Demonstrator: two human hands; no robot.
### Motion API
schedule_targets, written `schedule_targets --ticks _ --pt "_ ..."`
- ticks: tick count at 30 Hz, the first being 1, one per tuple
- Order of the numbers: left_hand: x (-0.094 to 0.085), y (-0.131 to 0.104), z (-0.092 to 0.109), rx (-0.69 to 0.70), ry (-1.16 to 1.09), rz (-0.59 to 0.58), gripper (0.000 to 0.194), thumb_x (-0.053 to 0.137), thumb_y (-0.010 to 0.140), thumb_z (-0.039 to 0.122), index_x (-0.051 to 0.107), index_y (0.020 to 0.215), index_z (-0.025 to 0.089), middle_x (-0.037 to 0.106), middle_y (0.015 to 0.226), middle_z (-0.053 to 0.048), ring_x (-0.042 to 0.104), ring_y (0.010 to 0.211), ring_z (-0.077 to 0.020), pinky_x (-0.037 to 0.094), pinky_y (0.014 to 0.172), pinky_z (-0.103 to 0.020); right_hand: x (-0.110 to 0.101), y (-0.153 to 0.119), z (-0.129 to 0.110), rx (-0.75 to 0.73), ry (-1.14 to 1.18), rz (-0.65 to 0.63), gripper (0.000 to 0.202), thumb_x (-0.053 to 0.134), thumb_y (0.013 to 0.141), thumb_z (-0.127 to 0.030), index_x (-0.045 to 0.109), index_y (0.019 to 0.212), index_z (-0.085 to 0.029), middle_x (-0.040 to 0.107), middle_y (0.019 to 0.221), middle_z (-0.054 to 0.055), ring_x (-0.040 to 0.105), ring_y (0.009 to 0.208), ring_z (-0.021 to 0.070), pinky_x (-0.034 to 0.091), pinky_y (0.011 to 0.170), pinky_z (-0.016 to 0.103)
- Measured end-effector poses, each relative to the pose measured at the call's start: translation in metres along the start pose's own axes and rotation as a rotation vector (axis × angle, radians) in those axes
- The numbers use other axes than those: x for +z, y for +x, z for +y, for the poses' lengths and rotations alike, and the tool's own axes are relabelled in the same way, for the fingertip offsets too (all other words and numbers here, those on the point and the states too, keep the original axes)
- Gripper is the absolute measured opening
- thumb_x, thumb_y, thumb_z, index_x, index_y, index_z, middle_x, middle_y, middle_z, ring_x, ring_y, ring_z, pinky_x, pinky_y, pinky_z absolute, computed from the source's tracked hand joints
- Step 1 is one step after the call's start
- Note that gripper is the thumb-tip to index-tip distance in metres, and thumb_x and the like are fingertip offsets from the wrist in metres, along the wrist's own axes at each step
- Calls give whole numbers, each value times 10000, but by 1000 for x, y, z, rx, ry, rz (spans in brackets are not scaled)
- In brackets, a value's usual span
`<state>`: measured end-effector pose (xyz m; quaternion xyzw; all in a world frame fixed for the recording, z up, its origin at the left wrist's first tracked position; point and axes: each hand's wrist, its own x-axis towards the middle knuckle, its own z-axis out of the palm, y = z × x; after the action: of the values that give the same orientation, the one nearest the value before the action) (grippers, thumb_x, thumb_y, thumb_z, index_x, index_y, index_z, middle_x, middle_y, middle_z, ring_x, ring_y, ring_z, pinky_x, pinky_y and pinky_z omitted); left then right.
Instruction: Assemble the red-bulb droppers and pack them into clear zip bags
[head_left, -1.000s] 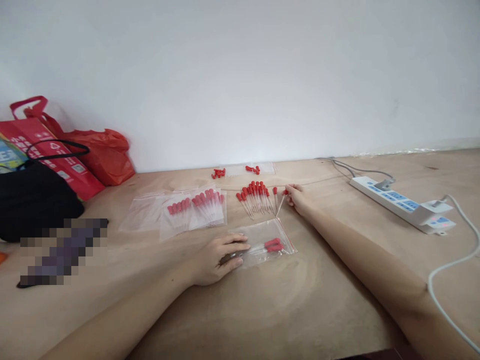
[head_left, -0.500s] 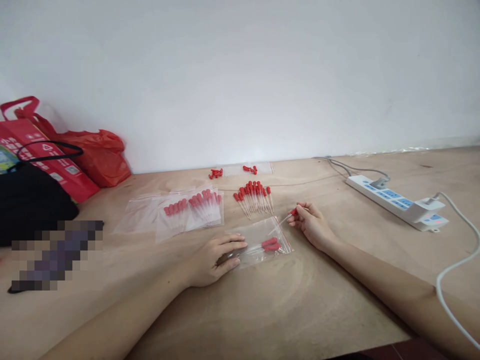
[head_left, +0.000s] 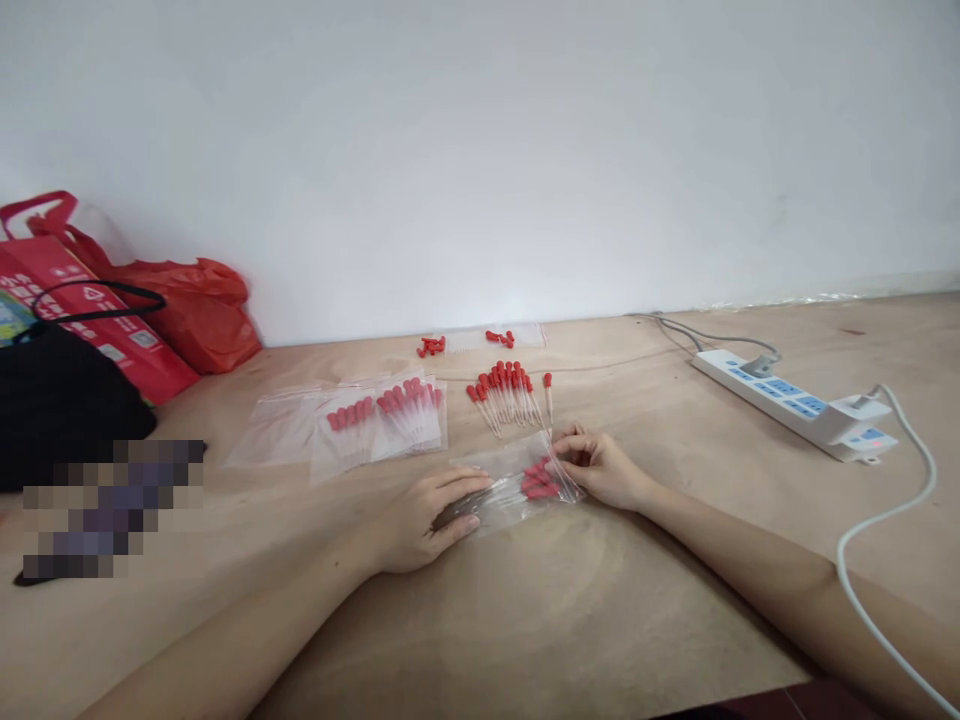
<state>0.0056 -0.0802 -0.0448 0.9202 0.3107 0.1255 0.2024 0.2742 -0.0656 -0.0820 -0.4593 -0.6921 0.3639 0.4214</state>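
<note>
A clear zip bag lies on the wooden table with several red-capped droppers inside. My left hand rests over the bag's left end, thumb and fingers apart, pressing it down. At the bag's open right end, my right hand has its fingertips closed at a red cap by the mouth. Behind the bag lies a fanned row of loose droppers, and a single dropper sits just right of them. Filled bags overlap to the left.
Red and black bags stand at the far left, near a pixelated object. Loose red caps lie by the wall. A power strip is at right, its white cable crossing my right forearm.
My right hand has moved left to the bag's mouth, bringing its dropper into the bag. One loose dropper on the table has shifted slightly right, apart from the row. My left hand stays put.
</note>
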Motion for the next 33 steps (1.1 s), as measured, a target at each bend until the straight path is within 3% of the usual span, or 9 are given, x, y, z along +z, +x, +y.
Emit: schedule_targets --ticks 3,6,9,11,13,18,22,28,33 --pt "0 1 0 11 5 -2 378 437 853 307 429 1225 239 464 1270 -43 405 1177 -201 339 983 -382 1 2 -5 -30 -87 -5 199 567 726 -356 682 683 -198 553 722 33 500 658 138 419 598 274" --pt "0 1 0 20 -1 0 366 433 856 297 440 1216 229 460 1271 -50 417 1167 -191 349 979 -369 -1 2 -13 -84 -99 -140 270 506 770 -348 662 614 -191 542 630 24 493 640 138 412 613 280" --pt "0 1 -1 27 -5 4 358 433 857 291 449 1210 228 461 1269 -49 419 1165 -188 354 977 -363 -5 3 -12 -73 -3 -225 242 495 766 -340 660 680 -185 579 678 22 511 658 138 415 624 276" --pt "0 0 -1 27 -2 5 357 436 856 293 453 1207 230 458 1271 -49 415 1169 -192 354 977 -369 -9 9 -4 9 49 -117 212 512 738 -338 647 741 -175 597 711 22 516 635 132 412 601 269" --pt "0 0 0 27 3 1 359 437 856 295 454 1208 230 454 1275 -51 412 1172 -194 354 976 -374 -13 22 8 99 44 78 203 526 710 -333 619 766 -162 592 682 16 500 585 120 400 567 258" --pt "-1 0 0 31 -6 0 355 440 854 284 462 1204 230 461 1267 -53 421 1164 -196 362 968 -375 -18 72 31 186 -174 424 227 555 667 -348 562 765 -143 550 637 7 477 551 109 389 543 238" --pt "0 -1 -1 36 -21 5 360 443 853 279 456 1210 234 458 1272 -50 416 1170 -192 356 974 -367 -14 101 34 283 -356 438 237 585 645 -318 560 821 -161 594 740 30 543 666 145 407 620 253" --pt "-1 0 1 37 -22 8 356 448 849 276 464 1202 230 470 1262 -54 431 1159 -196 369 960 -368 -12 111 34 318 -375 477 356 542 659 -187 507 1004 -106 608 812 124 552 875 253 394 746 331" --pt "-2 0 2 37 -16 6 354 447 849 272 468 1198 213 469 1263 -60 427 1162 -188 361 971 -362 -25 97 40 235 -258 502 381 445 723 -215 432 1086 -99 563 684 69 567 737 226 425 671 333"
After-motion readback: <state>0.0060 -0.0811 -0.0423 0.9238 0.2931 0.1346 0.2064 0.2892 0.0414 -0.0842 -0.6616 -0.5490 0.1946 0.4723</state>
